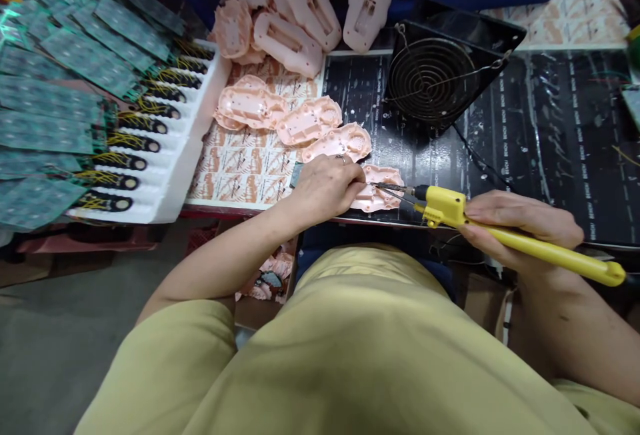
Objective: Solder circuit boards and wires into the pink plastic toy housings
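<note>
My right hand point(525, 222) is wrapped round the yellow handle of a soldering iron point(445, 205), which lies level and points left. Its dark tip, with a thin feed tube beside it, reaches over a pink plastic shell half point(383, 198) at the table's front edge. At that shell's left end is my left hand point(333, 185), fingers pinched together close to the tip; what they hold is hidden. Part of a green circuit board point(297, 174) shows behind the left wrist. Just beyond the knuckles lies another pink shell half point(343, 142).
More pink shells point(310, 122) lie behind, and a heap of shells point(310, 8) fills the back. A black fan point(433, 78) stands right of them. On the left, a white foam tray point(175, 182) carries several wired black parts with green circuit boards point(55, 115).
</note>
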A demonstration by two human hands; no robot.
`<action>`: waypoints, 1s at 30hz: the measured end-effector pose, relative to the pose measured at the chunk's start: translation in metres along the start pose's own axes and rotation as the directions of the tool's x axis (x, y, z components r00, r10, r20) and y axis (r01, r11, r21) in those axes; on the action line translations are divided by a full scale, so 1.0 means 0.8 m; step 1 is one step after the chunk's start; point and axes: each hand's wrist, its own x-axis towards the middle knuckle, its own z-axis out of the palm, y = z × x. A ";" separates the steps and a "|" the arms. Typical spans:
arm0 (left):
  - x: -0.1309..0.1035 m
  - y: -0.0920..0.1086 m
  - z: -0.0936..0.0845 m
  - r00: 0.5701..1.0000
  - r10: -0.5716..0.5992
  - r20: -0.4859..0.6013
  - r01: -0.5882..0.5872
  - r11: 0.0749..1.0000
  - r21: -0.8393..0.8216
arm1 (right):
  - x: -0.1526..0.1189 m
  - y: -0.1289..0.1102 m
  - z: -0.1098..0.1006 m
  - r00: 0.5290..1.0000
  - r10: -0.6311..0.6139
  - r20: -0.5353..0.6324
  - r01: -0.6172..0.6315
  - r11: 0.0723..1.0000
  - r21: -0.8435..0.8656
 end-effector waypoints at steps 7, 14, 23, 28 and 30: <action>0.002 0.002 -0.003 1.000 -0.018 0.010 0.018 0.999 0.030 | 0.023 -0.004 -0.006 0.991 -0.111 0.076 0.117 0.990 -0.080; 0.004 0.006 -0.007 0.997 -0.058 0.055 0.053 0.996 0.075 | 0.023 0.002 -0.009 0.990 -0.111 0.088 0.117 0.991 -0.065; 0.006 0.010 -0.012 0.995 -0.062 0.081 0.054 0.994 0.099 | 0.007 -0.002 -0.018 0.996 0.032 -0.084 -0.036 0.998 -0.048; 0.005 0.009 -0.009 0.996 -0.053 0.065 0.046 0.994 0.104 | -0.014 0.003 -0.013 0.985 0.075 -0.153 -0.091 0.991 -0.100; 0.004 0.008 -0.008 0.998 -0.031 0.050 0.025 0.994 0.105 | -0.022 0.005 -0.010 0.977 0.123 -0.174 -0.147 0.980 -0.136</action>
